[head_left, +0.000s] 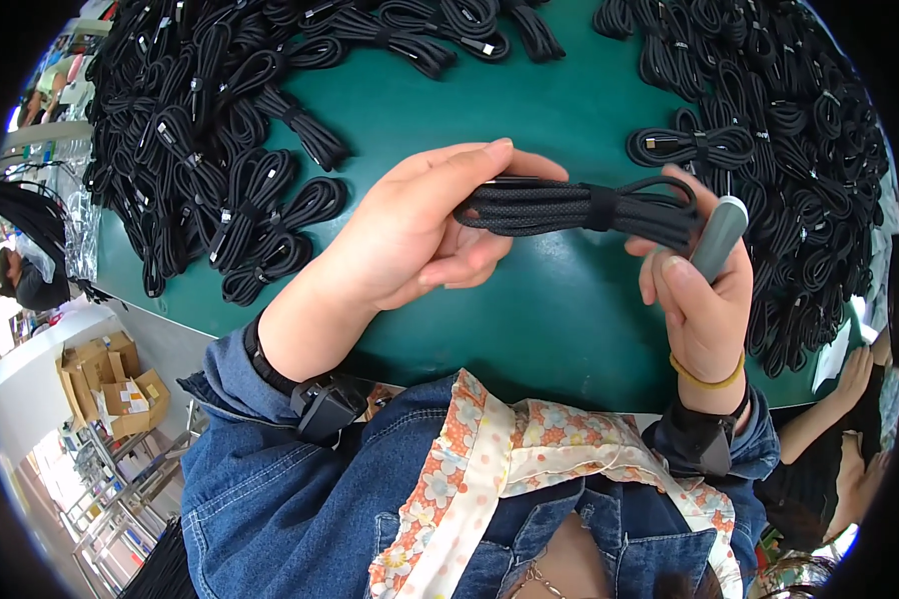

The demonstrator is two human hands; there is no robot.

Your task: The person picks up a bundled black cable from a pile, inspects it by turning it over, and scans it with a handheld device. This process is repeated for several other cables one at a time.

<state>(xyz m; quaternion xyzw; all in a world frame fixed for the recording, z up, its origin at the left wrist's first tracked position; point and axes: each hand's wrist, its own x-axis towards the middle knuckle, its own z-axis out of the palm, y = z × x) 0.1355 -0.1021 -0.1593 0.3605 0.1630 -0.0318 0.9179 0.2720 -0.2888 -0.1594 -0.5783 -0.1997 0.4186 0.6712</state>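
Observation:
Above the green table [529, 110] I hold a folded bundle of black braided cable [549, 208], level, with a dark band round its middle. My left hand [405, 225] is closed on the bundle's left end, thumb on top and fingers beneath. My right hand [714, 319] grips a grey stick-shaped tool [717, 242] with a rounded white end; its exact kind I cannot tell. The right index finger reaches behind the looped right end of the bundle, and the fingertips there are slightly blurred. Whether they press on the cable, I cannot tell.
Heaped cable bundles [195, 130] cover the table's left and far side. Another pile of bundles [784, 170] lies at the right, one bundle [691, 147] close to my right hand. Open cardboard boxes [120, 384] stand lower left. A co-worker's arm [829, 409] shows at the right edge.

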